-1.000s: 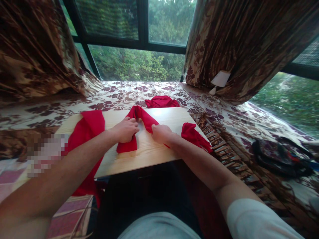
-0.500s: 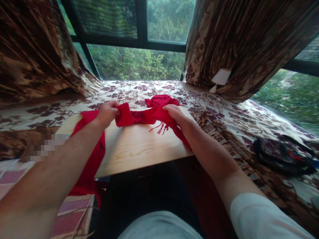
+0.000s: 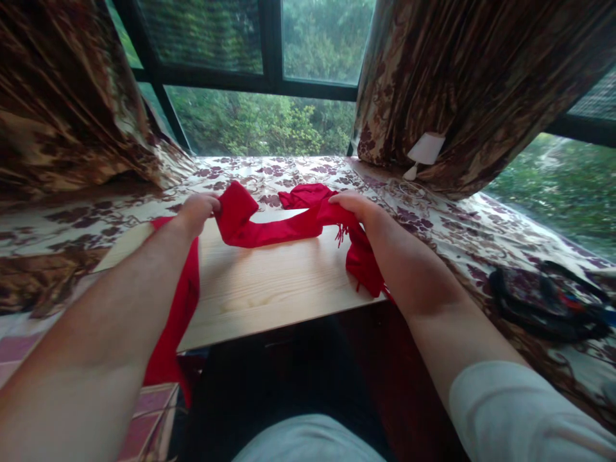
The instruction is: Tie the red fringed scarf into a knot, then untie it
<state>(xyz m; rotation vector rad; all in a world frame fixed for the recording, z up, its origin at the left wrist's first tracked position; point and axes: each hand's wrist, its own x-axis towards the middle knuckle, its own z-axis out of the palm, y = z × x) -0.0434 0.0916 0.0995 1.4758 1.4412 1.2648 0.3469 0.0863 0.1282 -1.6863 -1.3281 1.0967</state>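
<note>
A long red scarf with fringed ends stretches between my two hands, above the pale wooden table. My left hand pinches a folded, wider part of it on the left. From that side a length of scarf drops over the table's left edge, partly hidden behind my forearm. On the right, my right hand is closed on another part, and a bunched, fringed piece hangs below it onto the table. Behind the table's far edge lies a crumpled red heap of cloth; whether it joins the scarf I cannot tell.
Flowered fabric covers the ledge beneath the window. A small white lamp stands at the back right by a curtain. A black bag-like item lies on the right. Pink checked cloth shows at lower left.
My hands have moved farther apart, the right one to the right and slightly up. The scarf between them is longer, and its left fold has tilted up. More cloth hangs below my right hand.
</note>
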